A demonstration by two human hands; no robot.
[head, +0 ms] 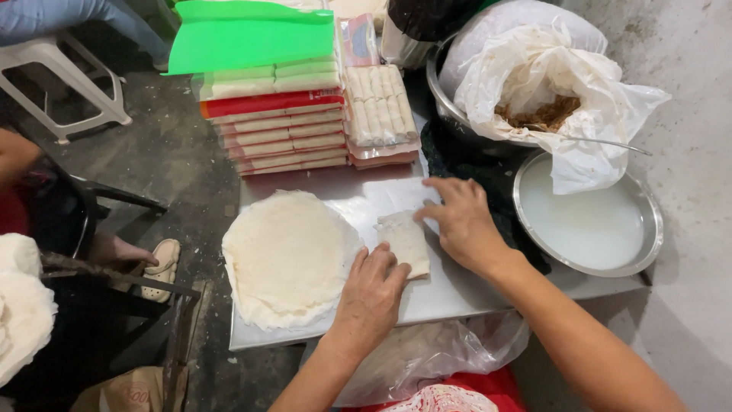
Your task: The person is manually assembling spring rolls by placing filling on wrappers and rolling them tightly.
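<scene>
So from my remote seat, here's what the head cam gives me. My left hand is flat, fingers together, pressing down on the near edge of a folded wrapper, which sits mid-board on the steel work surface. My right hand comes in from the far side, fingers spread a bit and curled, tips touching the roll's top edge; I'd guess that's to keep the fold tight while the other palm pins it. Neither hand is really gripping anything, more pinning.

Just left of the roll is the stack of round wrappers, close enough to grab the next sheet easily. To the right, a steel pan of milky liquid sits near the right hand, probably for sealing edges. Behind it there's a bowl lined with a plastic bag holding brownish filling. At the back of the board are stacked packs of finished rolls plus another tray of rolls beside them, out of the way.
</scene>
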